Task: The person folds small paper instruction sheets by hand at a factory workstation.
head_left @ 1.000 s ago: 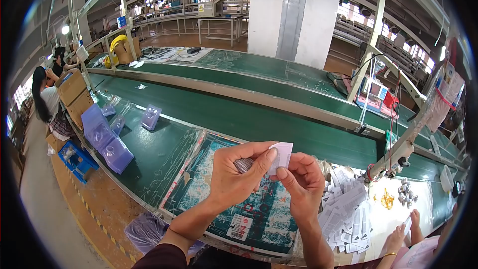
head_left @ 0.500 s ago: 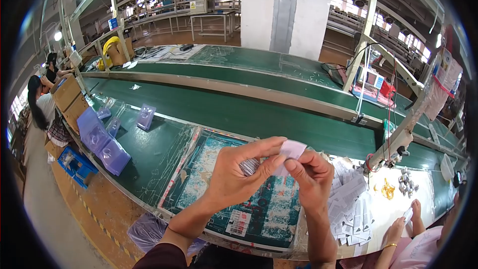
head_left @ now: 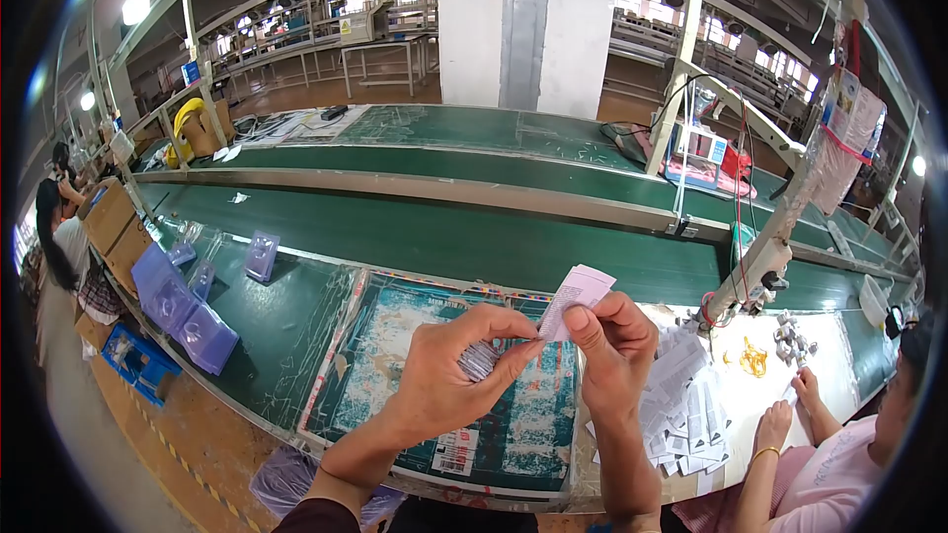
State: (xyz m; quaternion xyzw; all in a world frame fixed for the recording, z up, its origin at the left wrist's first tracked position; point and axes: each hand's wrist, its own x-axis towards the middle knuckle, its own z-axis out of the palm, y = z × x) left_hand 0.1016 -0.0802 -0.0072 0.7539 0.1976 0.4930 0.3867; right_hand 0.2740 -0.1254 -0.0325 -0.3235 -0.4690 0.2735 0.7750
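A small printed paper slip (head_left: 577, 298) is held up between my two hands over the worn teal board (head_left: 395, 321). My right hand (head_left: 617, 355) pinches the slip between thumb and fingers. My left hand (head_left: 459, 365) curls around a small grey striped bundle (head_left: 479, 360), and its thumb and fingertips meet at the slip's lower left end. To the right of my right hand lies a loose pile of printed paper slips (head_left: 681, 400).
Purple plastic trays (head_left: 183, 306) stand at the left beside cardboard boxes (head_left: 118, 227). At the right, a co-worker's hands (head_left: 775, 424) are near yellow bands (head_left: 753, 357) and small metallic parts (head_left: 792, 341). A post (head_left: 765, 257) rises behind the paper pile. A green belt (head_left: 395, 222) runs across.
The slip, small and folded-looking before, now shows a longer printed face tilted up to the right. The camera view has shifted a little to the right.
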